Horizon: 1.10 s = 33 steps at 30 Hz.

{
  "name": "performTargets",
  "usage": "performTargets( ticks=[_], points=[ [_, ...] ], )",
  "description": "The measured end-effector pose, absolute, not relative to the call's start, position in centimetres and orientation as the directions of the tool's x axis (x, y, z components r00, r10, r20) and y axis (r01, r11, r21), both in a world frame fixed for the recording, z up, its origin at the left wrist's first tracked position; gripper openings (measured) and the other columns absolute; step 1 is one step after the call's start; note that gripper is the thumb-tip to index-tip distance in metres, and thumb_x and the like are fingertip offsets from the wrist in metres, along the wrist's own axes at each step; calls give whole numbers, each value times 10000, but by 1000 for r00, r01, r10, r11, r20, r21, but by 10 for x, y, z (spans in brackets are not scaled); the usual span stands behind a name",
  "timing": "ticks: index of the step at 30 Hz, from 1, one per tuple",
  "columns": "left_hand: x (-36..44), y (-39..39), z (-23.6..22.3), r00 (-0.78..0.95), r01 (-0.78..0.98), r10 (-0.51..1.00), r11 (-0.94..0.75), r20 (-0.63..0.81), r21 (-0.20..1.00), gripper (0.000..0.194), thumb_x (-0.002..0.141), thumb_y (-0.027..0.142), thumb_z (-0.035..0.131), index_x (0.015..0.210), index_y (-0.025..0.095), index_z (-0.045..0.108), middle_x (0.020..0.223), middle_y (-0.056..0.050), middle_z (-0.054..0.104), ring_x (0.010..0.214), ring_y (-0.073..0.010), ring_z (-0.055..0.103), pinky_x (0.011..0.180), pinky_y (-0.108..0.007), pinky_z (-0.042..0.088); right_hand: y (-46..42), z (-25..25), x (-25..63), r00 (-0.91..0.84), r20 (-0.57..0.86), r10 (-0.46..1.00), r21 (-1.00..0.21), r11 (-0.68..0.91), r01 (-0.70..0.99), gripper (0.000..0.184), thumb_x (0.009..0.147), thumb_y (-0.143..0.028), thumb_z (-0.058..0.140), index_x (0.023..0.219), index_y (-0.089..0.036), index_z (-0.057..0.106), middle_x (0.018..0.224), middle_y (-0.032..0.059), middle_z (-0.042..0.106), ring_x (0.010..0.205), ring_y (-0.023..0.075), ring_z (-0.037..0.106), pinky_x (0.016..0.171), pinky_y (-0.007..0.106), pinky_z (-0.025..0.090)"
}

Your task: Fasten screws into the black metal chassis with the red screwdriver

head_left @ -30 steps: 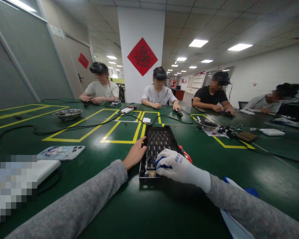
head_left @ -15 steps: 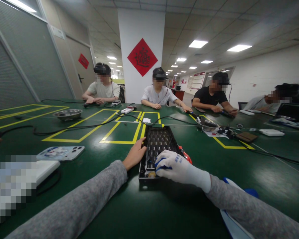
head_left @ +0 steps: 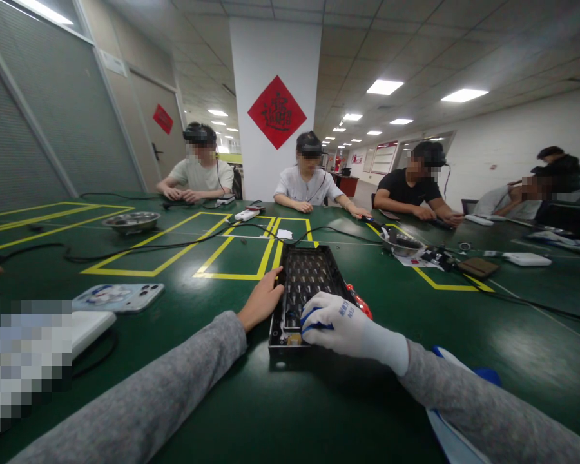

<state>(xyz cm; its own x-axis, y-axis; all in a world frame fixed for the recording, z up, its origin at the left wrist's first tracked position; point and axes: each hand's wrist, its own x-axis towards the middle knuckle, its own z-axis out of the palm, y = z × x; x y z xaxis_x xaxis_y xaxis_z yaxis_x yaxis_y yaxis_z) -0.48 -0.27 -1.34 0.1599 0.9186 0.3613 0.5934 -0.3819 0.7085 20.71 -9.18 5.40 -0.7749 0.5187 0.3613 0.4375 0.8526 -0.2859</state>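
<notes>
A black perforated metal casing (head_left: 309,277) lies open on the green table in front of me. My bare left hand (head_left: 262,299) rests against its left edge, fingers stretched along the rim. My right hand (head_left: 341,324), in a white glove with blue fingertips, is curled over the near end of the casing; what its fingers hold is hidden. A red-handled tool (head_left: 360,301) pokes out just behind the glove, beside the casing's right edge.
A phone (head_left: 118,296) and a white box (head_left: 89,325) lie to my left. Black cables (head_left: 140,247) cross yellow floor-tape rectangles (head_left: 232,248). Metal bowls (head_left: 131,222) (head_left: 400,242) stand farther off. Several people sit across the table. A blue-and-white item (head_left: 457,399) lies under my right forearm.
My hands have hardly moved. Across the table, the middle person's hand reached right along the table, and another person has come into view at the far right.
</notes>
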Motion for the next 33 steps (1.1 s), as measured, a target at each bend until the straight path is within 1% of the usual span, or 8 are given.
performTargets(
  ticks=[7, 12, 20, 27, 33],
  points=[
    [-4, -1, -14, 167, 591, 915, -391, 367, 705, 558, 753, 158, 394, 1310, 134, 417, 1356, -104, 447, 1272, -224, 382, 1093, -392, 263, -93, 53, 205, -757, 385, 528, -248, 849, 466, 175, 832, -302, 569, 861, -182, 693, 930, 55, 634, 900, 152, 559, 852, 299, 427],
    [-4, -2, -13, 163, 593, 915, -390, 370, 705, 559, 755, 165, 392, 1311, 130, 417, 1364, -102, 438, 1274, -223, 380, 1092, -381, 267, -93, 53, 204, -765, 375, 523, -228, 852, 471, 173, 825, -309, 576, 847, -187, 697, 931, 55, 632, 905, 159, 556, 846, 305, 430],
    [-5, -1, -15, 159, 591, 918, -384, 364, 709, 550, 764, 176, 396, 1310, 122, 417, 1364, -109, 437, 1275, -219, 379, 1096, -374, 259, -94, 56, 204, -761, 369, 534, -268, 845, 463, 163, 815, -305, 591, 846, -182, 693, 934, 50, 631, 906, 151, 557, 854, 297, 435],
    [-5, -1, -15, 157, 590, 920, -380, 360, 712, 561, 769, 189, 397, 1326, 120, 401, 1378, -111, 421, 1280, -224, 373, 1099, -378, 253, -95, 56, 205, -764, 385, 518, -229, 856, 464, 177, 817, -318, 588, 850, -177, 690, 937, 57, 630, 923, 165, 552, 862, 310, 426],
    [-5, 0, -16, 167, 594, 916, -389, 365, 704, 566, 769, 189, 389, 1327, 96, 394, 1367, -126, 428, 1273, -228, 378, 1093, -377, 260, -94, 55, 204, -762, 383, 521, -225, 853, 471, 199, 821, -341, 581, 863, -182, 692, 926, 57, 630, 920, 167, 551, 855, 311, 422]
  ],
)
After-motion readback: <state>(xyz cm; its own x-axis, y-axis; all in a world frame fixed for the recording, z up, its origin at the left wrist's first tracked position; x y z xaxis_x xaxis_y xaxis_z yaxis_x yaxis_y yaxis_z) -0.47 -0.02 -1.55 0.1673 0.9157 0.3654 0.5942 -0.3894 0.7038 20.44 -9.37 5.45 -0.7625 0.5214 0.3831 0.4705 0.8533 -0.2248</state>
